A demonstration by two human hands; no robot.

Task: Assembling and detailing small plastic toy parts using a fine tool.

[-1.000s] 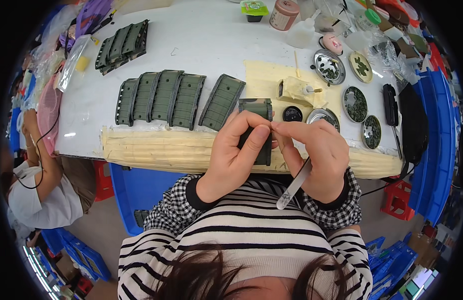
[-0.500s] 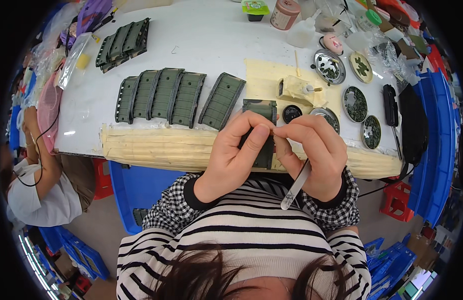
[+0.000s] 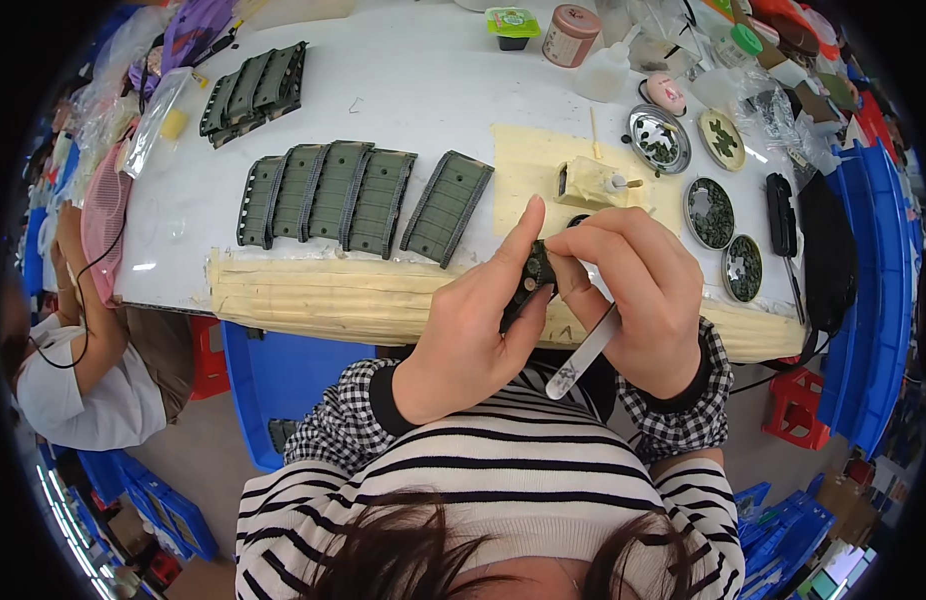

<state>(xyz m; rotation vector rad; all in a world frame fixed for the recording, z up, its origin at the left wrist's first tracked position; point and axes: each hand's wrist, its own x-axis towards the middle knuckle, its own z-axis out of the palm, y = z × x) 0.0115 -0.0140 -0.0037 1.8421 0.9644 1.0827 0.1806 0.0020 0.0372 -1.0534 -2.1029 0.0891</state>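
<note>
Close to the table's front edge, my left hand (image 3: 465, 330) is closed on a small dark green panel (image 3: 532, 278), now seen nearly edge-on and partly hidden by my fingers. My right hand (image 3: 651, 300) is beside it, thumb and forefinger pinched at the panel's upper end. A flat silvery tool with a rounded end (image 3: 583, 358) sticks out of the right palm toward my body; its other end is hidden. To the left lie several curved green panels (image 3: 318, 195) in an overlapping row, with one separate panel (image 3: 447, 208) nearest my left hand.
Round dishes of small green pieces (image 3: 709, 213) stand at the right, near a tape-wrapped block (image 3: 593, 182). Another panel stack (image 3: 253, 92) lies far left. A padded cream strip (image 3: 313, 295) lines the front edge. A person (image 3: 93, 350) sits at the left; a blue tray (image 3: 293, 370) is below.
My left hand has lifted the panel off the padded edge and tilted it up, its thumb now raised. The right hand has stayed with it, the tool shifting slightly.
</note>
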